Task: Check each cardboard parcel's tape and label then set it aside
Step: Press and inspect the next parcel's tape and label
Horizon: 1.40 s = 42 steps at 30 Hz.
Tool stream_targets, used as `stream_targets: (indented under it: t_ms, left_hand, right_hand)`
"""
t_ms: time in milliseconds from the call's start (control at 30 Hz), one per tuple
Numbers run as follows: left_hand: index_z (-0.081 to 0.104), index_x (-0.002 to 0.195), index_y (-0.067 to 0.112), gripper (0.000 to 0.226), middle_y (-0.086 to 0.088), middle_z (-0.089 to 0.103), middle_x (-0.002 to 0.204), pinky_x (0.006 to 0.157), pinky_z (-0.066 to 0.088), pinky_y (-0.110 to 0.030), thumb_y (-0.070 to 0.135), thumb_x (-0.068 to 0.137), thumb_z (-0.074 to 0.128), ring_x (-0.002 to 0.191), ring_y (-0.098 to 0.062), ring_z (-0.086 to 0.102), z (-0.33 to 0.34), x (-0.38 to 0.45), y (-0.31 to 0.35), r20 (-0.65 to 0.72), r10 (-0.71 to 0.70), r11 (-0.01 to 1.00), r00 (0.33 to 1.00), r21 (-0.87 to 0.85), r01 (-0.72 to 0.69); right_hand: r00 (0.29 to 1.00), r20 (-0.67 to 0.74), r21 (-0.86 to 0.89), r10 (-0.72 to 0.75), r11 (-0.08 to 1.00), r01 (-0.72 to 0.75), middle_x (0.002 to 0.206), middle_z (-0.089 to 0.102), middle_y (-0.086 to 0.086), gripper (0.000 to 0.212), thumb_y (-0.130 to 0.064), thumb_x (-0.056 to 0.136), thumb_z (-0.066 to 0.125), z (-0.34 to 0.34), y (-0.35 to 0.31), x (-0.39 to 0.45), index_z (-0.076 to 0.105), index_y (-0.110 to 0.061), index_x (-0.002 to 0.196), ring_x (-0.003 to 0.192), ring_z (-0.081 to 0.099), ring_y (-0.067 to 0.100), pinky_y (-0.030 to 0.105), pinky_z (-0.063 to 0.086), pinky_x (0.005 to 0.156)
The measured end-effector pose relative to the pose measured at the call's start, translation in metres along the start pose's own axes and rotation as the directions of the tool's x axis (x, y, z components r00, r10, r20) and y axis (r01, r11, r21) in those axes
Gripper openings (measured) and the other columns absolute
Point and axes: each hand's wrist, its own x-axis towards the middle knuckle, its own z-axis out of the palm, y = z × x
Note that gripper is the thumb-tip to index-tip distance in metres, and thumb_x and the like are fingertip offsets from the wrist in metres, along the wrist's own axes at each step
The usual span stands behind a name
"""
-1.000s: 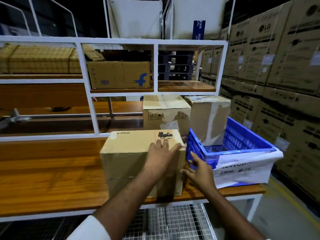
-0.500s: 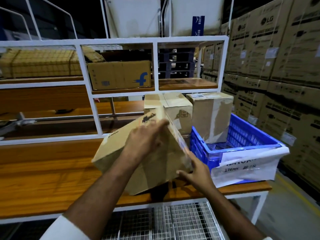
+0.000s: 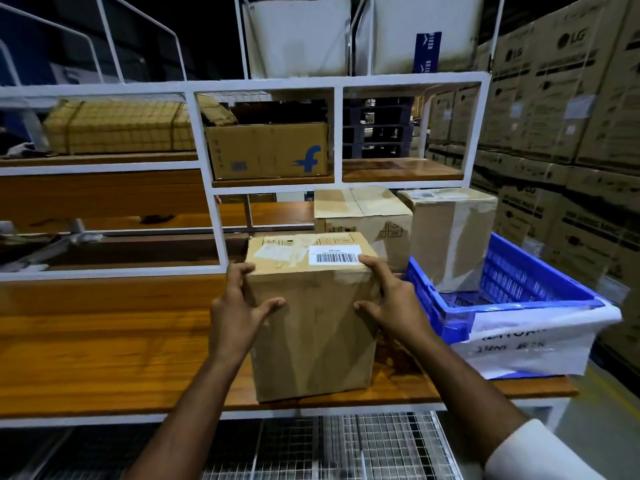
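Observation:
A brown cardboard parcel (image 3: 313, 327) stands upright on the wooden bench (image 3: 104, 344) near its front edge. On the parcel's top lie a white barcode label (image 3: 335, 255) and strips of clear tape. My left hand (image 3: 239, 313) grips its left side, thumb across the front face. My right hand (image 3: 391, 303) grips the right side, fingertips touching the label's corner. Clear tape also runs down the front face.
Two more cardboard parcels (image 3: 363, 216) (image 3: 450, 233) stand behind, the right one inside a blue crate (image 3: 512, 289) with a white paper sign. A white rack (image 3: 207, 199) holds a printed carton (image 3: 268, 150). Stacked large cartons (image 3: 571, 133) wall the right side. Wire mesh (image 3: 346, 445) lies below the bench.
The parcel was lying flat, then got tipped up and turned by both hands. It now stands on end with the barcode label face upward, both hands on its sides.

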Motion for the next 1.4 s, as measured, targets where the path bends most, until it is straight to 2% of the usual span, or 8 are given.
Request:
stream_targets:
  t_ms: [267,400,567,700,900,1167,1267,1400]
  left_hand:
    - [0.050,0.125,0.025,0.074,-0.003,0.065,0.124,0.062,0.055,-0.010,0.028,0.062,0.089,0.102,-0.014,0.066,-0.014,-0.013,0.031,-0.118,0.159,0.981,0.980,-0.094,-0.171]
    - [0.048,0.120,0.026,0.072,0.011,0.058,0.119,0.073,0.056,-0.015,0.024,0.062,0.090,0.102,-0.012,0.065,-0.013,-0.016,0.084,-0.245,0.309,0.929,0.919,-0.129,-0.346]
    - [0.054,0.118,0.016,0.071,0.012,0.059,0.116,0.077,0.046,0.000,0.014,0.060,0.094,0.103,-0.004,0.061,0.009,-0.010,0.135,-0.317,0.413,0.855,0.854,-0.188,-0.483]
    - [0.050,0.118,0.022,0.071,0.008,0.063,0.115,0.077,0.048,-0.002,0.018,0.062,0.093,0.105,0.001,0.057,0.051,-0.007,0.177,-0.285,0.458,0.801,0.842,-0.280,-0.530]
    - [0.046,0.121,0.025,0.066,0.002,0.066,0.120,0.075,0.062,-0.031,0.021,0.069,0.088,0.103,-0.005,0.061,0.129,-0.009,0.228,-0.217,0.457,0.786,0.862,-0.355,-0.506]
    - [0.053,0.117,0.026,0.062,0.007,0.068,0.116,0.080,0.046,-0.013,0.018,0.067,0.089,0.098,-0.014,0.068,0.214,0.024,0.263,-0.151,0.422,0.824,0.894,-0.348,-0.448]
    - [0.054,0.116,0.019,0.064,0.003,0.068,0.117,0.082,0.053,-0.023,0.023,0.065,0.091,0.103,-0.016,0.066,0.247,0.038,0.261,-0.095,0.404,0.852,0.910,-0.322,-0.412]
    - [0.053,0.114,0.018,0.067,0.001,0.064,0.117,0.081,0.054,-0.027,0.033,0.062,0.091,0.100,-0.019,0.066,0.286,0.046,0.241,-0.032,0.392,0.889,0.920,-0.242,-0.387]
  right_hand:
    - [0.966,-0.218,-0.078,-0.137,0.989,0.123,0.133,0.059,0.000,0.077,-0.014,0.073,0.085,-0.034,-0.019,-0.022,0.044,-0.040,0.133,0.109,0.063,0.015,0.024,0.059,0.079]
    - [0.871,-0.424,-0.165,-0.247,0.967,0.194,0.112,0.064,-0.003,0.076,-0.002,0.069,0.085,-0.091,-0.031,-0.033,0.051,-0.033,0.129,0.087,0.065,0.012,0.002,0.048,0.068]
    - [0.748,-0.592,-0.209,-0.300,0.954,0.217,0.120,0.067,-0.011,0.072,-0.003,0.067,0.088,-0.150,-0.036,-0.046,0.054,-0.030,0.124,0.091,0.070,0.013,0.014,0.055,0.077]
    - [0.688,-0.666,-0.246,-0.289,0.955,0.163,0.119,0.065,-0.015,0.070,-0.002,0.068,0.087,-0.196,-0.017,-0.061,0.053,-0.030,0.123,0.091,0.071,0.015,0.025,0.059,0.078]
    - [0.679,-0.693,-0.335,-0.243,0.942,-0.005,0.100,0.067,-0.005,0.072,-0.002,0.066,0.085,-0.264,0.027,-0.059,0.053,-0.033,0.123,0.080,0.070,0.024,0.049,0.060,0.070]
    - [0.785,-0.613,-0.339,-0.094,0.928,-0.154,0.100,0.071,0.005,0.070,-0.007,0.066,0.084,-0.303,0.107,-0.001,0.048,-0.034,0.120,0.075,0.068,0.019,0.040,0.059,0.067]
    - [0.831,-0.553,-0.371,-0.054,0.910,-0.188,0.099,0.070,0.004,0.071,-0.009,0.064,0.089,-0.311,0.133,0.021,0.053,-0.023,0.123,0.076,0.063,0.016,0.024,0.046,0.066]
    - [0.891,-0.450,-0.364,0.059,0.899,-0.244,0.097,0.068,-0.001,0.074,-0.015,0.064,0.091,-0.304,0.169,0.039,0.048,-0.028,0.123,0.078,0.060,0.013,0.021,0.042,0.066]
